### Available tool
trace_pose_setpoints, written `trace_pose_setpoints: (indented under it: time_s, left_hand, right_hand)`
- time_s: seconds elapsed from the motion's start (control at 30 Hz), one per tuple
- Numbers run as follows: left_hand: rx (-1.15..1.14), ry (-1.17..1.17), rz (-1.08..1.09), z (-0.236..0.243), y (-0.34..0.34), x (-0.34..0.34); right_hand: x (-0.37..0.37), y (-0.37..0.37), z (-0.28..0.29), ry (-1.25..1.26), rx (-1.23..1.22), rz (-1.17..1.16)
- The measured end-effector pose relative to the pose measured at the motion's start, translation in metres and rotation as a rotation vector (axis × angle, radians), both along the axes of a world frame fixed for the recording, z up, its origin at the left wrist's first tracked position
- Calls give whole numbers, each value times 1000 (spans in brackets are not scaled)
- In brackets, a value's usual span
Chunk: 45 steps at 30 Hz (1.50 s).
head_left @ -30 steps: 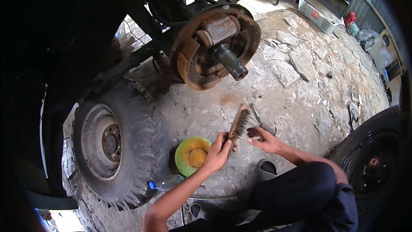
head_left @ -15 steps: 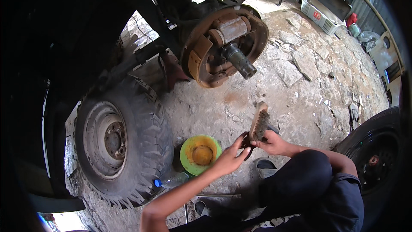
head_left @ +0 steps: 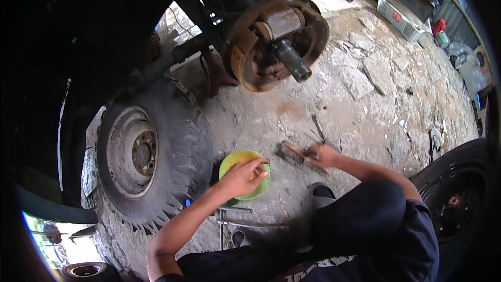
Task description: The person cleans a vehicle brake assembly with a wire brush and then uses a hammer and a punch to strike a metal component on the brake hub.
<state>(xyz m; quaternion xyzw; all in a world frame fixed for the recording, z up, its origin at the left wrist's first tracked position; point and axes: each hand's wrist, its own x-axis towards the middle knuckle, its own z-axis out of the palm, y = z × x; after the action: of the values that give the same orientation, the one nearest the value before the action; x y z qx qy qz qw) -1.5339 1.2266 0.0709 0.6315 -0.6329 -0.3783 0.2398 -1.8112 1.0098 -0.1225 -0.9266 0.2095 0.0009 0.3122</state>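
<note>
My left hand [head_left: 240,176] is over the green plastic bowl [head_left: 252,192] with yellowish residue inside, its fingers curved and apart with nothing visible in them. To its right, my right hand [head_left: 321,155] grips the wooden-handled wire brush [head_left: 291,151], held low over the dirt ground. Thin dark tools [head_left: 318,125] lie just beyond that hand. Above both hands hangs a rusty brake backing plate [head_left: 241,63] with shoes, a cylinder and a protruding spindle [head_left: 291,61].
A large treaded tyre on a worn rim [head_left: 125,156] stands left, another wheel [head_left: 451,198] right. Metal bars [head_left: 261,226] and a blue-capped bottle [head_left: 189,202] lie near the bowl. A white crate [head_left: 396,18], red container [head_left: 438,26] and flagstones are at the back right.
The brush has tipped down from upright toward the ground in my right hand. My left hand has let go of it and moved left and down, over the bowl.
</note>
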Motion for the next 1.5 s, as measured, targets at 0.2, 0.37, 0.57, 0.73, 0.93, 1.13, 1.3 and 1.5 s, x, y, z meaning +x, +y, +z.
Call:
trace_pose_setpoints:
  time_s: [0.2, 0.37, 0.57, 0.73, 0.93, 1.13, 1.3, 1.5]
  left_hand:
    - [9, 73, 243, 1, 21, 9]
    - [77, 68, 204, -6, 7, 0]
    - [-18, 88, 133, 2, -29, -15]
    - [-87, 158, 204, -4, -33, -14]
    - [-208, 425, 459, -13, -51, -6]
    - [-500, 343, 511, 26, -65, -11]
    - [-808, -45, 485, 74, -89, 26]
    - [-874, -209, 571, 122, -140, 48]
  right_hand:
    - [-11, -50, -15, -359, -209, -678]
    - [-25, -53, -29, -188, -120, -729]
    - [-13, -33, -25, 48, -377, -622]
    - [-21, -34, -11, -68, -166, -446]
    - [-11, -24, -14, -219, -14, -471]
    - [-4, -43, -39, -12, -117, -670]
    - [-14, -77, 0, -139, -164, -680]
    - [-28, -99, 256, -444, -265, -713]
